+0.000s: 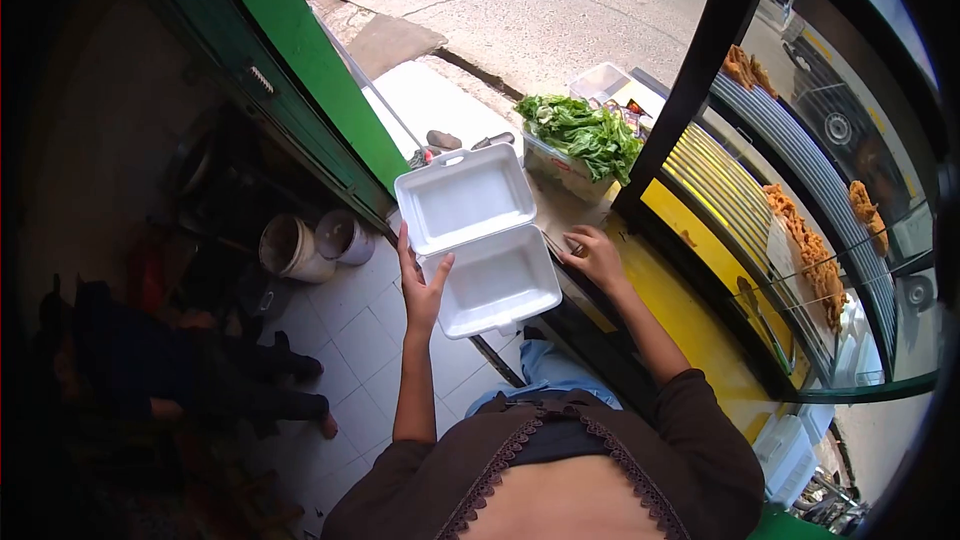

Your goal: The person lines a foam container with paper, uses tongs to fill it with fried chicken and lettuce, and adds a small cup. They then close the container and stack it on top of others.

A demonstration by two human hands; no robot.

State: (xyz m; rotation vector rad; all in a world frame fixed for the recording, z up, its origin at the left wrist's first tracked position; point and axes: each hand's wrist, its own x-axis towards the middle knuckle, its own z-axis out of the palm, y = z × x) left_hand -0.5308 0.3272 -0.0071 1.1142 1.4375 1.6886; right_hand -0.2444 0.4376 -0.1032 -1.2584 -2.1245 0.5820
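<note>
A white foam takeaway box [500, 275] is spread open in front of me, lid half on the far side, both halves bare inside. My left hand [420, 285] grips its left edge at the hinge, thumb over the rim of the near half. To the right of the box, my right hand [592, 258] is over the counter edge with its fingers curled in. Whatever is between those fingertips is too small to make out. Beyond the box, a clear plastic tub [565, 172] is heaped with green lettuce leaves [585, 135].
A glass display case [800, 240] with fried food [805, 250] on racks stands at the right. Buckets [292, 248] sit on the tiled floor at left, near another person's legs [270, 380]. A green door post [320, 70] borders the street side.
</note>
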